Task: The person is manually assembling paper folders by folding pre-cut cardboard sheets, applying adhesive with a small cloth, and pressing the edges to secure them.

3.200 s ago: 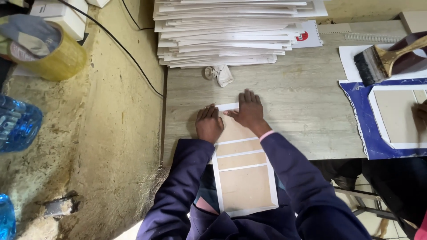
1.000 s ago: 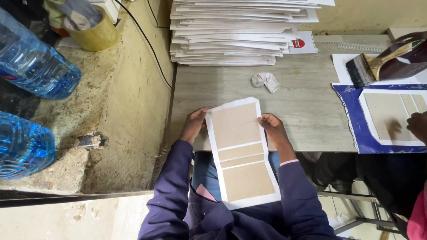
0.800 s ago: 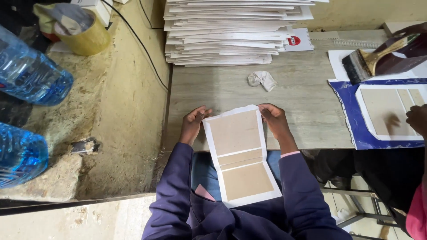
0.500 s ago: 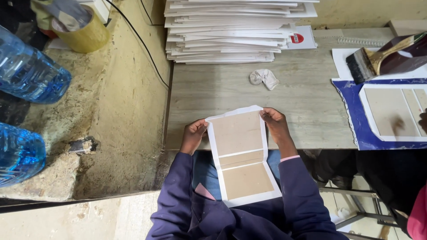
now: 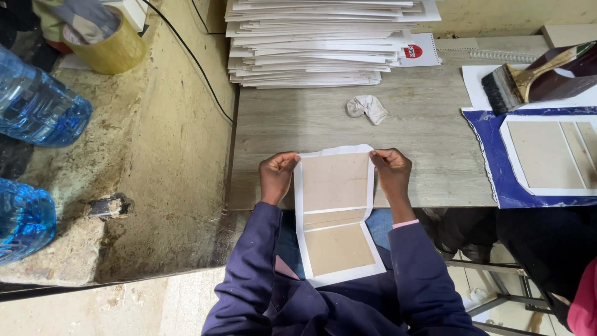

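Head view shows, nearest to the person, the lower panel of a book cover (image 5: 336,214), a white sheet with brown board panels glued on it. This lower part hangs over the near edge of the wooden table (image 5: 429,134) and rests above the lap, while the upper panel lies on the table. The cover is bent at the narrow spine strip between the two boards.

The left hand (image 5: 277,177) pinches the upper left corner of the cover, fingers closed on the white margin. The right hand (image 5: 390,171) holds the upper right corner in the same way, closed on the paper edge.

I judge the cover light, stiff in the board panels but soft at the white margins and at the spine, so it folds easily there. The paper edges can crease or tear; it is better to take it at the board corners, as both hands do now.

Beyond the cover a crumpled white cloth (image 5: 367,107) lies on the table. Farther behind it stands a tall stack of white covers (image 5: 317,40). To the right of the cover there is a blue sheet (image 5: 488,155) with another cover, and a brush (image 5: 516,84) above it.
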